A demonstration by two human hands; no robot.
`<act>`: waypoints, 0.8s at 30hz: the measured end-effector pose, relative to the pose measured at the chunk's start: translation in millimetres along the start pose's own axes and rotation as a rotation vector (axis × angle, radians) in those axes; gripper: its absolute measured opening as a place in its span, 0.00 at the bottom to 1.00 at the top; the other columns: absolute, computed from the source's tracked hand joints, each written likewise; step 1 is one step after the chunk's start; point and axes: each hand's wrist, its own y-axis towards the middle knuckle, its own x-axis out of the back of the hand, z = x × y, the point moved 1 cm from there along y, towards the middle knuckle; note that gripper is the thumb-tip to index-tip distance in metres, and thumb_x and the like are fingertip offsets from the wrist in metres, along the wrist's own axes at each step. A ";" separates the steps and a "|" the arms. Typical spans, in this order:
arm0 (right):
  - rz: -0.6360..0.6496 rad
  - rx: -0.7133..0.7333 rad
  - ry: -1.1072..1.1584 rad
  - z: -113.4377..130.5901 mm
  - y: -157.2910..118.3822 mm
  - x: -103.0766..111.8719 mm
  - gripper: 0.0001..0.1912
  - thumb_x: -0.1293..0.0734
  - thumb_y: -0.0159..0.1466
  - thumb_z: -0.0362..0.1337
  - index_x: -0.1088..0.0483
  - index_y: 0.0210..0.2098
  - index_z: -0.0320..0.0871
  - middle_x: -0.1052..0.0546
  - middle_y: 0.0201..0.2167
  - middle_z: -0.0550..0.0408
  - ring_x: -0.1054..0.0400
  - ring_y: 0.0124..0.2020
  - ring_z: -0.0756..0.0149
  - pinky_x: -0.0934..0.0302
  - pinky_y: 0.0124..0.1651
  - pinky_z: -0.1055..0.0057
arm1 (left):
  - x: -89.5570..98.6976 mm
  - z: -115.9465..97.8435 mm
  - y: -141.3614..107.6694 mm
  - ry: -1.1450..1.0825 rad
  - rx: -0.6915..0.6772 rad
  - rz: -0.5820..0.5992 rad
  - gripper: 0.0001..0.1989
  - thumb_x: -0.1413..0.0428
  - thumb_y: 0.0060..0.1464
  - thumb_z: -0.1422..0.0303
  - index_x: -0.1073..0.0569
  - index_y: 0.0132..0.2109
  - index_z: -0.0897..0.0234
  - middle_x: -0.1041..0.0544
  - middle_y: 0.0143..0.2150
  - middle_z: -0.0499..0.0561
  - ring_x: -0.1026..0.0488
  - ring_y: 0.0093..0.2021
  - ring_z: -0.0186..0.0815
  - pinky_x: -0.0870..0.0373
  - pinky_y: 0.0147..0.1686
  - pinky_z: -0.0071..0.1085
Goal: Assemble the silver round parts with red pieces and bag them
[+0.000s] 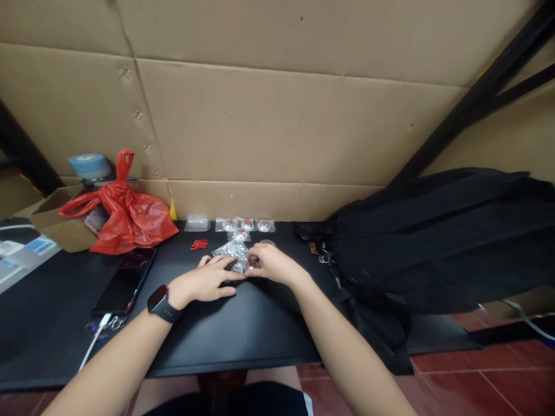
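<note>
My left hand [208,281], with a dark watch on its wrist, lies on the black table with its fingers spread, fingertips at the edge of a crinkled clear plastic pile [234,249]. Right beside it, my right hand [269,263] is curled with its fingers pinched around a small item with red on it, partly hidden by the fingers. Behind the hands sit several small round items in clear packets [247,225]. A little heap of red pieces [199,245] is to their left, near a clear plastic box [197,223].
At the left are a red plastic bag [130,216], a cardboard box [65,222], a blue-lidded container [89,166] and a phone [125,281] on a white cable. A black backpack [433,242] covers the right side. Cardboard [260,127] stands behind the table.
</note>
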 end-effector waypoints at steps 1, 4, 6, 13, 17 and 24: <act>-0.006 0.003 0.031 -1.4 0.2 -0.1 0.17 0.22 0.55 0.43 0.25 0.38 0.41 0.25 0.34 0.52 0.30 0.37 0.62 0.40 0.41 0.69 | 0.3 -0.2 0.0 -0.002 0.004 0.004 0.24 0.46 0.62 0.58 0.35 0.65 0.38 0.49 0.74 0.54 0.55 0.73 0.53 0.54 0.64 0.60; 0.043 -0.003 0.155 -4.9 -1.7 0.6 0.18 0.21 0.52 0.36 0.26 0.40 0.42 0.26 0.36 0.54 0.30 0.32 0.67 0.38 0.39 0.71 | 0.8 -0.2 0.2 -0.009 0.006 0.019 0.25 0.46 0.62 0.58 0.35 0.65 0.38 0.50 0.75 0.53 0.57 0.74 0.53 0.55 0.64 0.60; 0.092 -0.023 0.239 -6.6 -3.0 0.3 0.19 0.22 0.52 0.29 0.26 0.42 0.42 0.26 0.37 0.55 0.30 0.29 0.71 0.37 0.35 0.74 | 0.3 0.3 0.6 -0.012 -0.002 0.024 0.25 0.45 0.61 0.58 0.35 0.65 0.37 0.49 0.75 0.52 0.58 0.74 0.53 0.56 0.64 0.61; -0.066 -0.017 0.079 -4.2 4.0 -7.7 0.17 0.22 0.52 0.30 0.25 0.41 0.43 0.25 0.36 0.56 0.30 0.35 0.67 0.39 0.40 0.72 | -0.5 -0.2 0.2 -0.030 -0.013 0.027 0.26 0.45 0.61 0.58 0.37 0.65 0.36 0.55 0.76 0.49 0.61 0.74 0.55 0.58 0.65 0.62; -0.150 -0.101 -0.052 2.0 7.9 -10.9 0.18 0.22 0.54 0.34 0.25 0.43 0.48 0.24 0.41 0.56 0.29 0.41 0.63 0.40 0.42 0.70 | 0.5 -1.8 -0.9 -0.024 -0.019 0.019 0.26 0.45 0.61 0.58 0.36 0.65 0.37 0.58 0.76 0.49 0.61 0.74 0.55 0.57 0.65 0.61; -0.079 -0.024 0.008 -3.8 5.4 -7.9 0.08 0.27 0.60 0.32 0.23 0.40 0.47 0.24 0.41 0.55 0.28 0.43 0.65 0.38 0.44 0.71 | -3.7 2.4 0.4 -0.008 -0.046 -0.065 0.26 0.45 0.61 0.60 0.36 0.65 0.41 0.49 0.74 0.54 0.52 0.73 0.55 0.53 0.63 0.60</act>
